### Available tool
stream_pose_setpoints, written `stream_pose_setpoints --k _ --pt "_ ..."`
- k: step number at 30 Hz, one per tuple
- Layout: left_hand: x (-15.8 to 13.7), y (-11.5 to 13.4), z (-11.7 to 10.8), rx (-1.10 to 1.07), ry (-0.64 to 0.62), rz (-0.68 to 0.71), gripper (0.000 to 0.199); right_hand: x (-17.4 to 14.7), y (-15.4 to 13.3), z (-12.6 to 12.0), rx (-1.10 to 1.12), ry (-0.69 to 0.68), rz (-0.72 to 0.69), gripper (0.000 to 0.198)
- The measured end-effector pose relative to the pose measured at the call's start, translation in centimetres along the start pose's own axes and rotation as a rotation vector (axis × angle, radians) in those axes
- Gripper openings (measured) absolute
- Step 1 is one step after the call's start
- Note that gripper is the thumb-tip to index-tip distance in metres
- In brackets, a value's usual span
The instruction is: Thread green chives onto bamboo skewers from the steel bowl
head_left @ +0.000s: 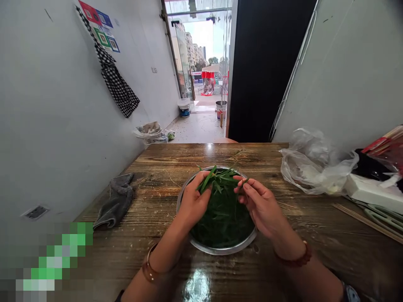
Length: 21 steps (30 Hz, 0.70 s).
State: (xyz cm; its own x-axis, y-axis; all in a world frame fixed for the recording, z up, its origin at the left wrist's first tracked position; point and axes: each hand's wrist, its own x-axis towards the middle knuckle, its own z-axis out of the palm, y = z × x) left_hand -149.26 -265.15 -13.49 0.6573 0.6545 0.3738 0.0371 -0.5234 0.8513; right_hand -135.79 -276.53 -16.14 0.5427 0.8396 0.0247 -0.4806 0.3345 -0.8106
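A round metal bowl (pixel 220 251) full of dark green leaves (pixel 220 222) rests on the wooden table in front of me. Over its left side, my left hand (pixel 197 199) is closed around a bunch of long green leafy stems (pixel 217 179), which point up and to the right. My right hand (pixel 260 203) hovers above the bowl's right rim. Its thumb and forefinger pinch a small green leaf (pixel 244 181). The two hands are apart, with the tips of the bunch between them.
On the wooden table (pixel 157 243), a grey cloth (pixel 116 201) lies at left. Clear plastic bags (pixel 317 163), a white box (pixel 368 188), thin sticks (pixel 362 218) and green-handled scissors (pixel 384 216) are at right. Stray sprigs (pixel 236 155) lie beyond the bowl.
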Motion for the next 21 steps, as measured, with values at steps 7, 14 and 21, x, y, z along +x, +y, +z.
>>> stream_pose_setpoints --k 7,14,21 --pt "-0.2 0.0 0.1 0.188 -0.071 0.091 0.030 0.2 0.2 -0.2 0.017 0.011 -0.020 0.013" --pt "-0.2 0.0 -0.5 0.018 -0.170 0.124 0.056 0.4 0.3 -1.1 -0.149 0.047 -0.123 0.016" --pt "1.1 3.0 1.1 0.193 -0.223 0.210 0.026 0.1 0.5 -2.0 -0.374 -0.012 -0.190 0.016"
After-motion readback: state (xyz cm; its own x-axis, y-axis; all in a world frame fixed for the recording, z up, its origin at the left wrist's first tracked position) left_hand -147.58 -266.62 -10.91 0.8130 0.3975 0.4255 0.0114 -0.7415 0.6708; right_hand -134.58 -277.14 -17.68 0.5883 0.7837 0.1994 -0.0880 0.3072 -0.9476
